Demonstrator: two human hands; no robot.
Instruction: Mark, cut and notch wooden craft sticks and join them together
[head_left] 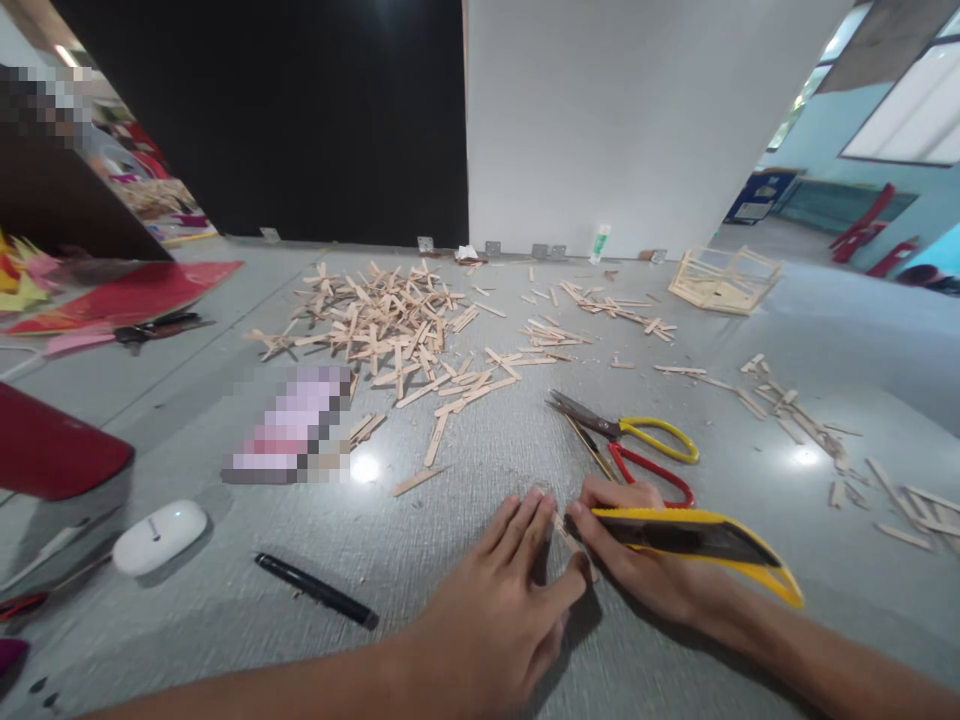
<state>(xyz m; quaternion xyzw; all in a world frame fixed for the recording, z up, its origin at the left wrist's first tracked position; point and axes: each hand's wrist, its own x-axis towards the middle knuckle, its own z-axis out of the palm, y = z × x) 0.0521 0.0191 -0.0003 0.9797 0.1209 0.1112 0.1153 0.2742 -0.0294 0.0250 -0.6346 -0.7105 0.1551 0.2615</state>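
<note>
Spreading across the view is a grey, lightly textured counter, with two glare spots shining on it. Upright panels rise along its far side: a black panel on the left, a white panel on the right. Beyond, at far right, are a blue wall and bright windows.

At the lower centre, the left hand rests palm down, fingers together and thumb apart, at a small wooden stick on the counter; whether its grip pinches the stick, I cannot tell. Just beside it, the right hand's grip is clamped on a yellow cutter, the handle slanting back over the wrist.

Scissors with yellow and red handles lie just beyond the right hand, limiting room on that side. A stretch of counter separates the left hand from a black pen and, farther left, a white mouse. A loose pile of sticks lies well beyond the hands, with more scattered to the right. Near the panels' foot stand a glue tube and, farther right, a stick frame. The counter's near edge is out of view.
</note>
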